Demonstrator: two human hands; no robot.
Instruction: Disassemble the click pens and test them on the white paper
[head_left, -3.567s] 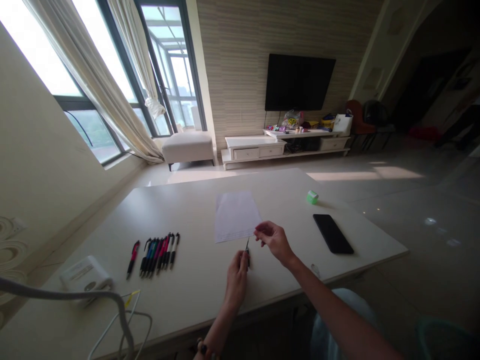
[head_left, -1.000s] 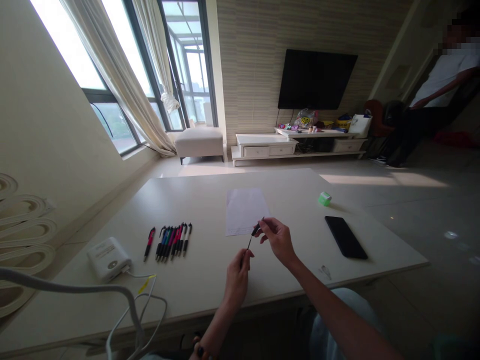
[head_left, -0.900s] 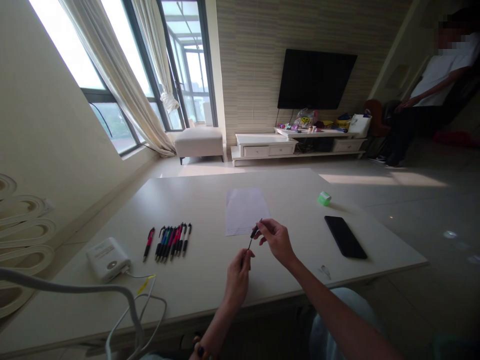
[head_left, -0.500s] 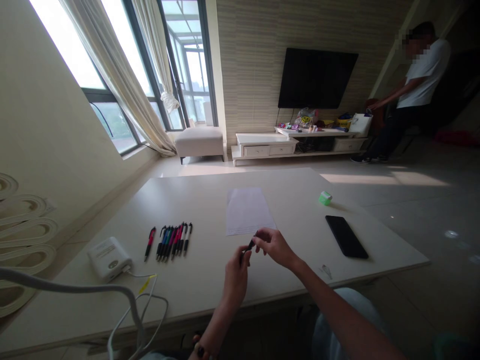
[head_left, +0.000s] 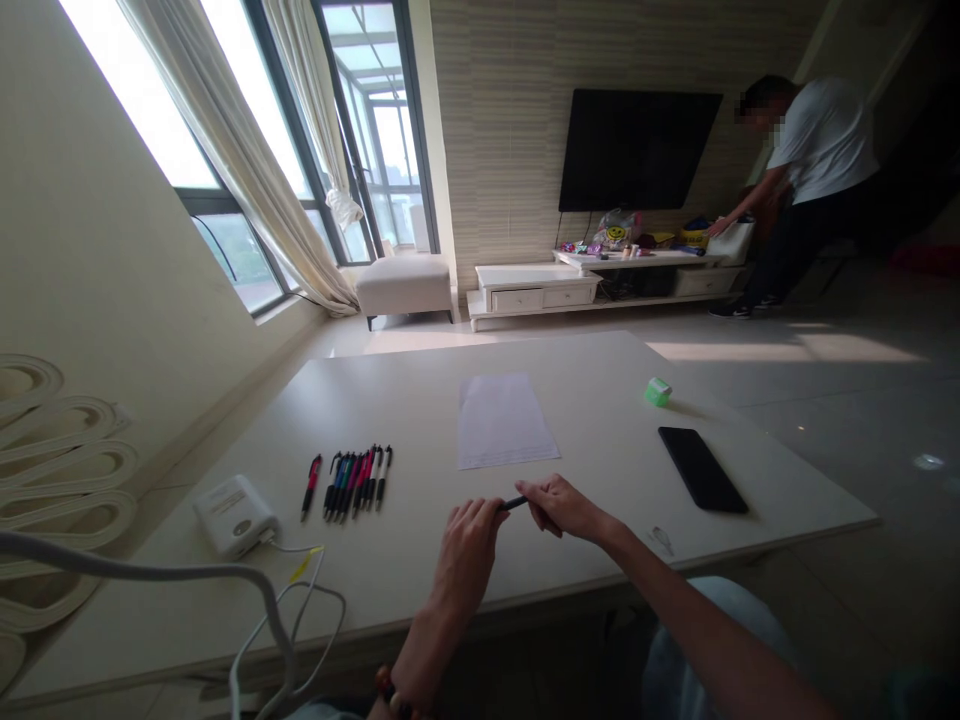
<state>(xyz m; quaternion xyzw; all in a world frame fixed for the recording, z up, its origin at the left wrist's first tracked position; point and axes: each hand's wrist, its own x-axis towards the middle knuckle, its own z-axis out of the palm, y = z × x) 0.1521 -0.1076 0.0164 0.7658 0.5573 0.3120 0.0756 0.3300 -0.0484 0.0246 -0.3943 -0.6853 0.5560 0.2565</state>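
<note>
A dark pen [head_left: 513, 503] lies nearly level between my two hands, just above the table. My left hand [head_left: 466, 550] is closed around its left end. The fingers of my right hand [head_left: 562, 505] are closed on its other end, so both ends are hidden. Beyond the hands a white sheet of paper [head_left: 507, 420] lies flat. To the left, a row of several pens [head_left: 358, 483] with coloured barrels and black grips lies side by side, and one red pen [head_left: 311, 487] lies slightly apart from them.
On the white table [head_left: 405, 400] are a black phone [head_left: 702, 470], a green box [head_left: 658, 391], a small clear item [head_left: 662, 540] and a white device [head_left: 236, 515] with a cable [head_left: 255, 590]. A person [head_left: 814, 170] bends by the TV cabinet [head_left: 540, 290].
The pen has turned from slanted to nearly level, and my hands have shifted on it. The person at the back has bent lower over the cabinet.
</note>
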